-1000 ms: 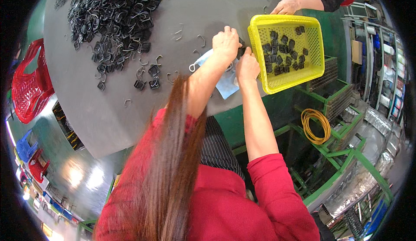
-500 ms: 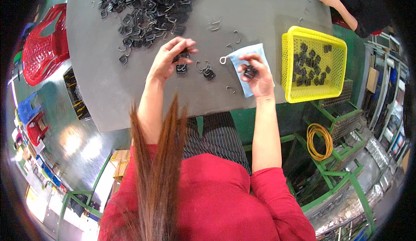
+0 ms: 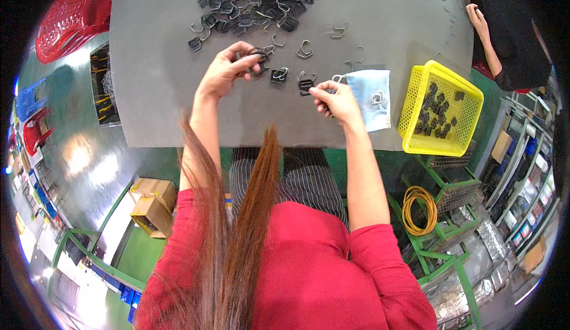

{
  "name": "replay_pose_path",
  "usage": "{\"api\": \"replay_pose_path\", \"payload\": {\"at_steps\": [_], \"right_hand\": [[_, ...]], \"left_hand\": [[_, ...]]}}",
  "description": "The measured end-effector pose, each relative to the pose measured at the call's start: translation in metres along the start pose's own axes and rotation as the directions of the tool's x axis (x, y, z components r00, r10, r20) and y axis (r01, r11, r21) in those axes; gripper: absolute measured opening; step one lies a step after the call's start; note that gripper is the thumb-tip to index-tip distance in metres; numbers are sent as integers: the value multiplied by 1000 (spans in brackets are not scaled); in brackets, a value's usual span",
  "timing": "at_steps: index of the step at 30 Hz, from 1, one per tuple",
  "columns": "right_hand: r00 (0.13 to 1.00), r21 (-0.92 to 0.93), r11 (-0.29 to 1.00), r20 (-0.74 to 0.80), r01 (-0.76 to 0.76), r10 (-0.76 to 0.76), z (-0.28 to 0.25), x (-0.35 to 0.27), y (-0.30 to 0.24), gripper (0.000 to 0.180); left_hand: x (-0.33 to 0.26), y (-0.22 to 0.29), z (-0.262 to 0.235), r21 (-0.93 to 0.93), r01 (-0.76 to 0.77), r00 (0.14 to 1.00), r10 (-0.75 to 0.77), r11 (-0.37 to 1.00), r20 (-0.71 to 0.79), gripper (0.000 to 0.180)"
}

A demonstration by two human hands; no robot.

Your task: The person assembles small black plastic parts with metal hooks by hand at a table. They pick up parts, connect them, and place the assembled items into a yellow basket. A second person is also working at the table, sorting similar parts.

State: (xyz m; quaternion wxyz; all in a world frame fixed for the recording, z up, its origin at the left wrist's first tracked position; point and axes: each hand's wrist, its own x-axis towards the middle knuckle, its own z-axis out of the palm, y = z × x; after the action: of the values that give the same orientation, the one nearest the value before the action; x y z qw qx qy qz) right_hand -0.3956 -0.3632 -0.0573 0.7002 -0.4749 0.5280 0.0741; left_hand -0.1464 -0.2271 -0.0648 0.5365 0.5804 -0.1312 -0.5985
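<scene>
My left hand (image 3: 224, 73) is closed around a black plastic buckle (image 3: 260, 62), partly hidden by the fingers; a bent wire shows beside it. To the right, the fingertips of my right hand (image 3: 338, 104) pinch the edge of another black buckle (image 3: 305, 87) with a wire hook, at the tabletop. Between both hands lies a black buckle with a wire (image 3: 279, 76). Just beyond is a loose bent wire hook (image 3: 304, 49). Beside my right hand lies a light blue flat piece with a white loop (image 3: 365, 83), perhaps a face mask, bearing a small round thing (image 3: 377, 98).
A large heap of black buckles and wires (image 3: 255, 3) covers the far middle of the grey table (image 3: 154, 92). At the right edge stands a yellow basket (image 3: 409, 116) with several black pieces inside. A co-worker's hands (image 3: 475, 12) are at the far right corner; a red chair (image 3: 68, 21) stands left.
My right hand has come off the blue piece and moved left to a buckle on the table. The view has shifted, so the heap sits farther up and right in it.
</scene>
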Motion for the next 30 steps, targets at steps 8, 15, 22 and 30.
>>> {"api": "replay_pose_path", "payload": {"at_steps": [8, 15, 22, 30], "right_hand": [[933, 381, 923, 306, 60, -188, -13, -28, -31, 16], [995, -229, 970, 74, 82, -67, 39, 21, -26, 25], [879, -696, 705, -243, 137, -411, 101, 33, -8, 31], [992, 22, 996, 94, 87, -88, 57, 22, -50, 12]], "left_hand": [[-13, -17, -15, 129, 153, 919, -93, 980, -384, 27], [-9, -50, 14, 664, -1, 881, 315, 748, -353, 30], [-53, -17, -7, -422, -82, 997, 77, 903, -29, 12], [-31, -30, 2, -103, 77, 971, -98, 992, -218, 20]]}}
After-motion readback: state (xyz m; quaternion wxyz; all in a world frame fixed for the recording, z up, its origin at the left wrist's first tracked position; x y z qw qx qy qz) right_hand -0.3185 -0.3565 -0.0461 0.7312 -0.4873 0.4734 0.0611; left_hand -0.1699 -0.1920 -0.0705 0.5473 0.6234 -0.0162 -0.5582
